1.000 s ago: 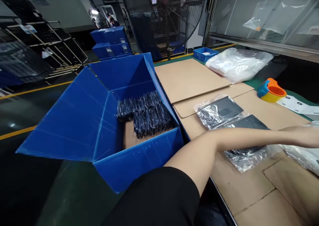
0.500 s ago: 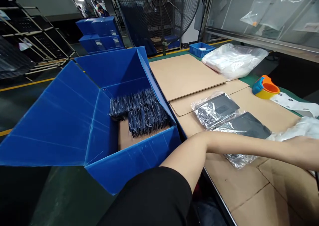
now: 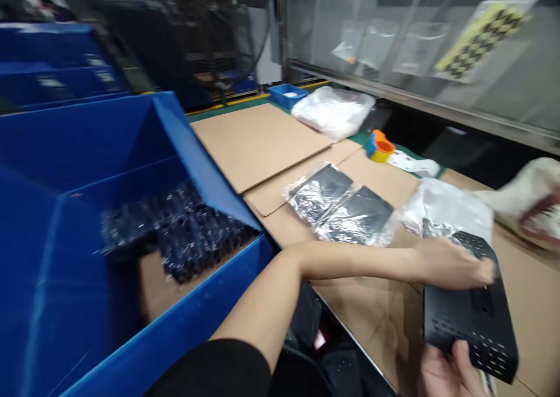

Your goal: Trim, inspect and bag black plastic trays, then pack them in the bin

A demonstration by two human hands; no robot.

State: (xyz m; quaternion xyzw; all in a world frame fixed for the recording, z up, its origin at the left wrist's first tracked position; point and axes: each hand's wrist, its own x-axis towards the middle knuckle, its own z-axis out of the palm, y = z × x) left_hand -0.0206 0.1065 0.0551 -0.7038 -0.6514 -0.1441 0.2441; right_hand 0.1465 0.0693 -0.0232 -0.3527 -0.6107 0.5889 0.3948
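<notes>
So the view is swinging right compared with half a second ago, and the black case (image 3: 475,321) is now showing at about 4 o'clock, rows of slots at both ends. The right hand (image 3: 446,369) is also coming into view, and it's holding the case's near end, thumb on top. The left hand (image 3: 455,264) is reaching in from 9 o'clock and lying across the upper face, but it's blurring, so I honestly can't tell if it's gripping or just touching. I also can't tell whether the case is resting on the tabletop (image 3: 361,139) or hanging just above it. Its far end is overlapping a white bag (image 3: 452,201) at 12 o'clock from it; no idea if they're touching. Two wrapped panels (image 3: 361,216) are lying side by side at 10 o'clock from the case, same arrangement as a moment ago, and the blue box (image 3: 192,321) over at 9 o'clock is still holding its two rows of wrapped pieces (image 3: 201,239). My read: the work is centring on this one unwrapped case, while the wrapped stuff is staying put. The tape roll (image 3: 382,149) is sitting at 11 o'clock, well apart from both hands.
</notes>
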